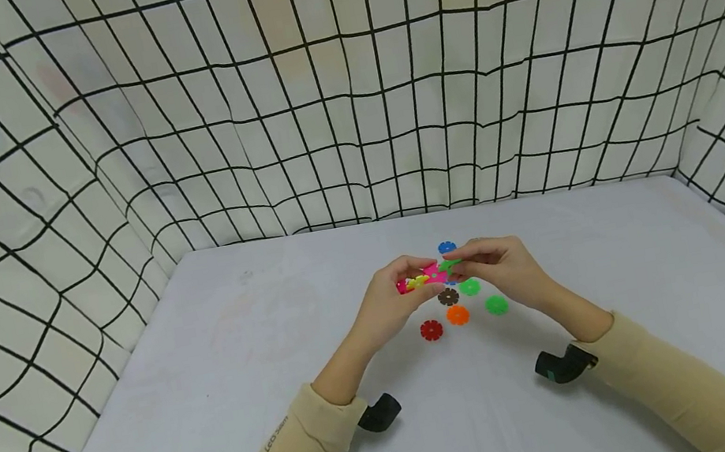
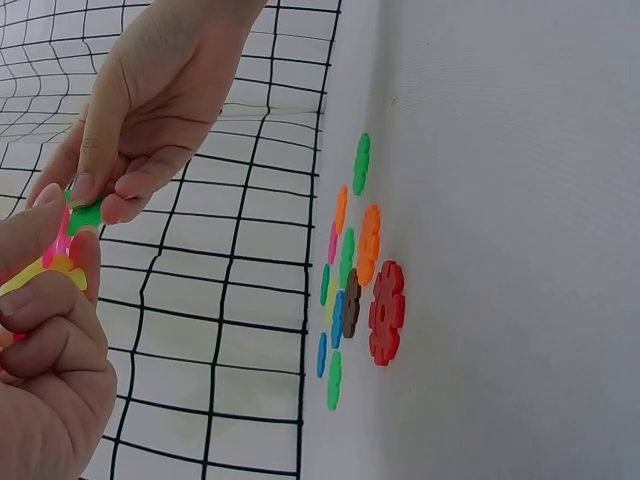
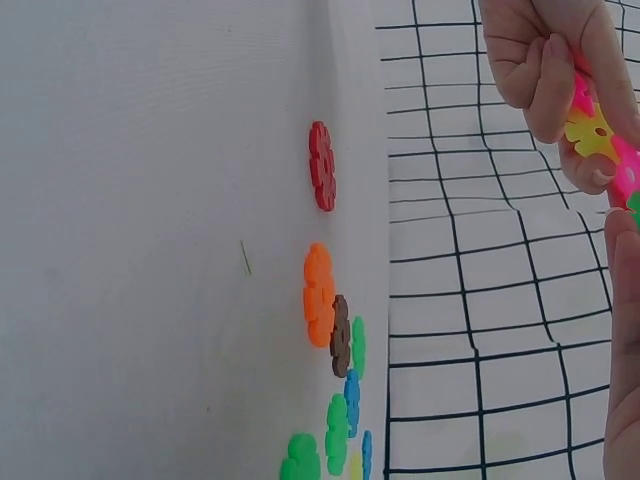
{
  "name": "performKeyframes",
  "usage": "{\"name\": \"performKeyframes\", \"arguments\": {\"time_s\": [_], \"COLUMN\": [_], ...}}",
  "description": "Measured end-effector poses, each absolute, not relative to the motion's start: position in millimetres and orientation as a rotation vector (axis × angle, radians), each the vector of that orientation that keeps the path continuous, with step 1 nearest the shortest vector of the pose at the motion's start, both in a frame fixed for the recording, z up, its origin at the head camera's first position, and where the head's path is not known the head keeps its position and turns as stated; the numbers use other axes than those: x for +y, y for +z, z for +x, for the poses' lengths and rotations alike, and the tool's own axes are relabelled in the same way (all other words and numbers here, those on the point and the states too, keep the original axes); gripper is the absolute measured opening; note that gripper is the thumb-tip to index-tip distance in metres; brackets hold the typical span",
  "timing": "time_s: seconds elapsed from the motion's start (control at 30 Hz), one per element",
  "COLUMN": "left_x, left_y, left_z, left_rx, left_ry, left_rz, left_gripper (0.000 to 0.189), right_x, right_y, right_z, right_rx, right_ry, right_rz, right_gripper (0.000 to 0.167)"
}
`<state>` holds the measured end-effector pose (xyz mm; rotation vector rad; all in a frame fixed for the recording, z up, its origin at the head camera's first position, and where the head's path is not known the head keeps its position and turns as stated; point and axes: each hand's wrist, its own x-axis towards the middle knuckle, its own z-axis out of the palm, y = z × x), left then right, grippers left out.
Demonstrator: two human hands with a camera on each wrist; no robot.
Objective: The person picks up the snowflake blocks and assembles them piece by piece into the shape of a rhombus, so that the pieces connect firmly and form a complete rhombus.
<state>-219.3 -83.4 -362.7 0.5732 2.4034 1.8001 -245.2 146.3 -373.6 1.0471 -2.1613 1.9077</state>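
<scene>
My left hand [image 1: 385,308] grips a short chain of joined flower-shaped plastic discs [image 1: 417,281], held above the table. Pink and yellow show in that chain; the yellow disc [image 3: 588,137] stands out in the right wrist view, partly covered by fingers. Between thumb and fingers, my right hand [image 1: 512,270] pinches a green disc [image 2: 87,218] against the chain's pink end. Both hands meet at this spot, fingertips close together. Below them lie loose discs: a red one [image 1: 432,330], an orange one [image 1: 458,315], a brown one [image 1: 449,297] and green ones [image 1: 496,305].
A blue disc [image 1: 447,247] lies beyond the hands, and several more discs cluster there, partly hidden. White cloth covers the table [image 1: 266,338]. Black netting [image 1: 349,100] over white walls rises at the back and sides. Black wrist mounts [image 1: 381,413] stick out from both sleeves.
</scene>
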Motion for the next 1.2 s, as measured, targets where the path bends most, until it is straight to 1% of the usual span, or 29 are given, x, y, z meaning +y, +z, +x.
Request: {"name": "performKeyframes", "arguments": {"time_s": [0.73, 1.2], "left_x": [-83.5, -83.3], "left_y": [-361.2, -363.4], "left_z": [-218.6, -219.0], "left_rx": [2.359, 2.369], "left_ry": [1.8, 1.792], "left_rz": [0.573, 0.574], "left_gripper": [0.037, 0.036], "right_x": [152.1, 153.6], "right_y": [-375.5, -372.9], "right_z": [-247.0, -247.4], "right_rx": [-2.173, -2.162], "right_ry": [1.899, 1.992], "right_rz": [1.081, 0.975], "right_gripper": [0.02, 0.025]}}
